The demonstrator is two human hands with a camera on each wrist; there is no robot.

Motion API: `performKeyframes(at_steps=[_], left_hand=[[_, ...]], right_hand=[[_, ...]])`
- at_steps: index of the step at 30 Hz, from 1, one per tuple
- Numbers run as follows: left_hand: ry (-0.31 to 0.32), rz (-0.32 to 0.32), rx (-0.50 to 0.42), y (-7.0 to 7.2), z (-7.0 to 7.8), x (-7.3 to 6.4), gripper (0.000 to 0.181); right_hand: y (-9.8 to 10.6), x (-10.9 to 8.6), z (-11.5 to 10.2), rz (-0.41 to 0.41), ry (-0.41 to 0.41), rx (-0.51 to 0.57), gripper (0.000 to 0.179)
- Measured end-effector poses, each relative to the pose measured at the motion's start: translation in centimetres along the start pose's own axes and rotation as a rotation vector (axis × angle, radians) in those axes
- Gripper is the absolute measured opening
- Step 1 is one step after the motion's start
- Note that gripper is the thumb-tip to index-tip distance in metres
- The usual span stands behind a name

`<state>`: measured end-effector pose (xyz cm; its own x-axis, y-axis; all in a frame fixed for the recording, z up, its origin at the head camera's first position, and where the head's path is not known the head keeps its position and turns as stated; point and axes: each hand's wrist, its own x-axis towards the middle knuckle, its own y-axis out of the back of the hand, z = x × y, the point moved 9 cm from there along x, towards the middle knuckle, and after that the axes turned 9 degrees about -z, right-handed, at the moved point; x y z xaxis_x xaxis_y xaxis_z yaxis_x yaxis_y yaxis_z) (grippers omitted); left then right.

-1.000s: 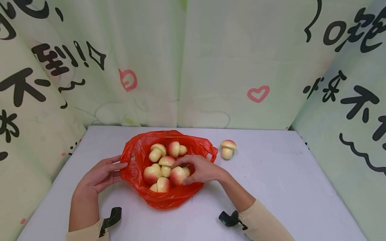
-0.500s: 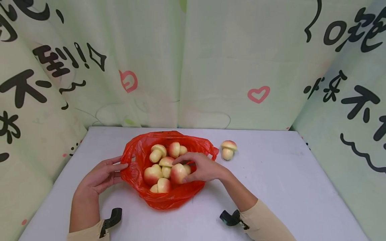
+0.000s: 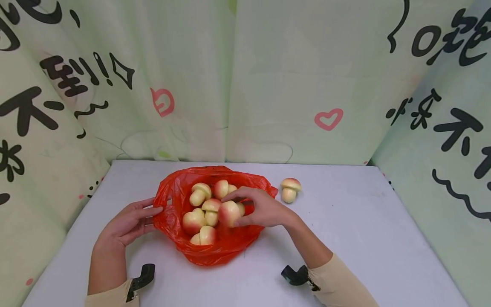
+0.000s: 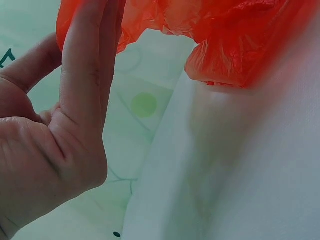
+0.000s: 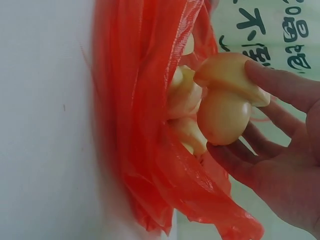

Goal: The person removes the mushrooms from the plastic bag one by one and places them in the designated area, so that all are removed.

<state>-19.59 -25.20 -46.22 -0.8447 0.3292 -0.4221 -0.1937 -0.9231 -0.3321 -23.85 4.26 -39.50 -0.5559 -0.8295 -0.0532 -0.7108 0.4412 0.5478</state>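
Note:
A red plastic bag (image 3: 207, 256) lies on the table with its mouth wide, several toy mushrooms (image 3: 193, 222) with cream stems and reddish caps inside. At the bag's left edge my left hand (image 3: 126, 224) pinches the rim; plastic shows between thumb and fingers in the left wrist view. My right hand (image 3: 264, 208) holds one mushroom (image 3: 229, 213) over the right part of the bag's mouth. In the right wrist view the thumb presses the cap of this held mushroom (image 5: 225, 100) and fingers touch its other side. The bag's bottom is hidden.
Another mushroom (image 3: 290, 190) stands upright on the white table (image 3: 345, 230), behind and right of the bag. Pale green curtains (image 3: 276, 85) with dark lettering enclose the table at the back and sides. A black wrist camera (image 3: 295, 275) sits near each sleeve.
My right hand has lifted the mushroom slightly, moving it up and a little to the right from among the others. My left hand stays at the bag's edge.

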Motion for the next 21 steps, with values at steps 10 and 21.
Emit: performKeyframes(at_steps=[10, 21], left_hand=[[-0.005, -0.007, 0.011, -0.1, 0.1, 0.0, 0.071], [-0.004, -0.016, 0.010, -0.1, 0.0, 0.2, 0.074]], right_hand=[[1.0, -0.6, -0.7, 0.047, 0.053, -0.015, 0.051], [2.5, -1.3, -0.8, 0.087, 0.058, 0.012, 0.051]])
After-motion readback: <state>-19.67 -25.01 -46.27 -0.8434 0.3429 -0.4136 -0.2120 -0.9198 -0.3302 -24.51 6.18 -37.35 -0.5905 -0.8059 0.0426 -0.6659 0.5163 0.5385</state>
